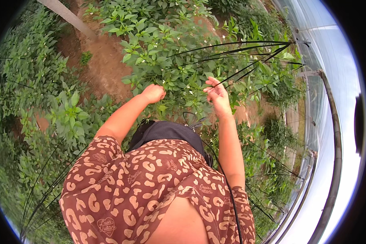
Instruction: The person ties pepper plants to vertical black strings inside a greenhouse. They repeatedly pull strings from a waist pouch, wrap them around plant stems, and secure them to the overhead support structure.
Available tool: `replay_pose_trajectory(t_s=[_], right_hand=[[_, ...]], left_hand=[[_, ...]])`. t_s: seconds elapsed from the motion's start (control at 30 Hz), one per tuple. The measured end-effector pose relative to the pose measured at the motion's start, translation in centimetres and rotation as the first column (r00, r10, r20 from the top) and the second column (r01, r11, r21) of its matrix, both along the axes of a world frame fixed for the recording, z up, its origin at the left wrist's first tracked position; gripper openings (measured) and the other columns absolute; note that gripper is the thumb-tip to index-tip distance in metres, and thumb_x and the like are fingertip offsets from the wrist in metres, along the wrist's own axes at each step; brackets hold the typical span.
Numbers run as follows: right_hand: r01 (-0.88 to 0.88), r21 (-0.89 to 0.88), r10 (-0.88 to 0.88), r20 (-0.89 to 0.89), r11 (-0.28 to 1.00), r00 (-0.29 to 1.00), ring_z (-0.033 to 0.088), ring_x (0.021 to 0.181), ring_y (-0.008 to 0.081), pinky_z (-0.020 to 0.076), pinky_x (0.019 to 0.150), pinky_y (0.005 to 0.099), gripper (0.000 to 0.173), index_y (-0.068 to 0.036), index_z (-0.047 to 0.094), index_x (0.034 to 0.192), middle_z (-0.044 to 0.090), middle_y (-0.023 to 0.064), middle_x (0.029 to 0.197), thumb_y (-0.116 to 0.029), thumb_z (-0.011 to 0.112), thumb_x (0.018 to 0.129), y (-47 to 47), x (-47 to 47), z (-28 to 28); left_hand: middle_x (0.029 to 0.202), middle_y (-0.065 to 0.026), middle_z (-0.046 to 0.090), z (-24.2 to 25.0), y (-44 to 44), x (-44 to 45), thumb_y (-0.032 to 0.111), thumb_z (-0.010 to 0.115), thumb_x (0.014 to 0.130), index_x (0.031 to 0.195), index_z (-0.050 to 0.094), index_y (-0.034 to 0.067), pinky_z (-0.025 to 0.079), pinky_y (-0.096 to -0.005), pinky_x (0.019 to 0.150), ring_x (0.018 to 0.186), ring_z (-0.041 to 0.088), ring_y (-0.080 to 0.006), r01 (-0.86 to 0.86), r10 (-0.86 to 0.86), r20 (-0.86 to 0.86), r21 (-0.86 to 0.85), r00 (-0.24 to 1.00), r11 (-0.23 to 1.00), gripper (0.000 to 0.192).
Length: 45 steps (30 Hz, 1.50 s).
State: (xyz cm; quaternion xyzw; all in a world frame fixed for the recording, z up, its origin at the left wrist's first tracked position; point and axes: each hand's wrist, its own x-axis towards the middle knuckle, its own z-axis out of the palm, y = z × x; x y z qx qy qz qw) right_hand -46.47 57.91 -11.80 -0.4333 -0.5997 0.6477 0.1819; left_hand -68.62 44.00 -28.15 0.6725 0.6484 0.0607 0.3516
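Pepper plants with small white flowers (167,68) fill the ground before me. My left hand (154,93) is curled into a loose fist at the near side of the foliage; what its fingers may hold is hidden. To the right, my right hand (217,95) is raised among the leaves, thumb and forefinger brought together at the lower end of a black cord (247,70), its other fingers spread. That cord runs up to the right and meets several other black cords (231,45) at one tie point near the plastic wall.
A dark bag (174,131) sits at my waist. Bare soil (105,68) forms a path at the left, with a pale post (68,18) above it. Curved poles (335,128) and clear plastic film (320,39) bound the right side. More cords (45,189) cross the lower-left plants.
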Motion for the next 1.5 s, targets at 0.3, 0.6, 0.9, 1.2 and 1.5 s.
replay_pose_trajectory(t_s=[0.3, 0.6, 0.9, 1.2, 1.5], right_hand=[[-0.085, -0.065, 0.076, -0.136, 0.994, 0.988, 0.055, 0.115, 0.023, 0.0472, 0.081, 0.028, 0.038, 0.0, 0.052, 0.124, 0.055, 0.0134, 0.126, 0.0, 0.051, 0.086, -1.6, 1.0, 3.2], [0.2, -0.164, -0.231, -0.205, 0.966, 0.951, 0.063, 0.083, 0.0143, 0.0496, 0.071, 0.0244, 0.013, -0.004, 0.06, 0.098, 0.066, 0.0095, 0.096, -0.002, 0.051, 0.09, 10.0, 2.9, -2.8], [-0.605, -0.246, 0.64, 0.469, 0.757, 0.609, 0.059, 0.083, 0.0186, 0.0475, 0.07, 0.0294, 0.043, 0.001, 0.049, 0.125, 0.062, 0.0111, 0.104, 0.0, 0.046, 0.082, 15.0, -7.7, -14.9], [-0.854, -0.23, 0.651, 0.743, 0.467, 0.156, 0.054, 0.108, 0.0287, 0.0424, 0.092, 0.0363, 0.053, -0.011, 0.044, 0.134, 0.053, 0.0128, 0.126, -0.007, 0.055, 0.081, 14.6, -4.5, -21.6], [-0.864, -0.289, 0.423, 0.901, 0.411, -0.1, 0.044, 0.121, 0.0372, 0.0385, 0.101, 0.0425, 0.052, -0.011, 0.048, 0.128, 0.045, 0.0148, 0.136, -0.009, 0.06, 0.078, 17.9, 9.1, -18.1]], left_hand=[[0.106, -0.0124, 0.062, -4.6, -3.0, -2.9, -0.013, 0.038, 0.079, 0.102, 0.06, 0.003, 0.045, -0.0337, 0.088, 0.098, 0.058, -0.0253, -0.391, 0.387, 0.51, -0.106, 0.768, 0.914, 0.036], [0.105, -0.01, 0.06, -3.2, -5.3, -2.9, -0.001, 0.046, 0.086, 0.102, 0.06, 0.007, 0.046, -0.0364, 0.084, 0.097, 0.056, -0.0275, -0.579, 0.573, 0.347, -0.097, 0.742, 0.809, 0.024], [0.103, -0.0088, 0.06, -2.1, -6.4, -2.2, 0.0, 0.051, 0.084, 0.103, 0.059, 0.007, 0.046, -0.0396, 0.082, 0.094, 0.056, -0.03, -0.542, 0.514, 0.33, -0.006, 0.792, 0.84, 0.021], [0.107, -0.0076, 0.06, -2.6, -8.9, -0.2, 0.001, 0.057, 0.077, 0.102, 0.06, 0.007, 0.045, -0.0395, 0.089, 0.102, 0.054, -0.031, -0.53, 0.511, 0.259, 0.003, 0.819, 0.848, 0.025], [0.098, -0.0141, 0.062, 10.8, 5.8, -2.7, 0.005, 0.057, 0.08, 0.101, 0.062, 0.002, 0.047, -0.0408, 0.082, 0.095, 0.059, -0.0327, -0.519, 0.309, 0.659, 0.145, 0.686, 0.842, 0.021]])
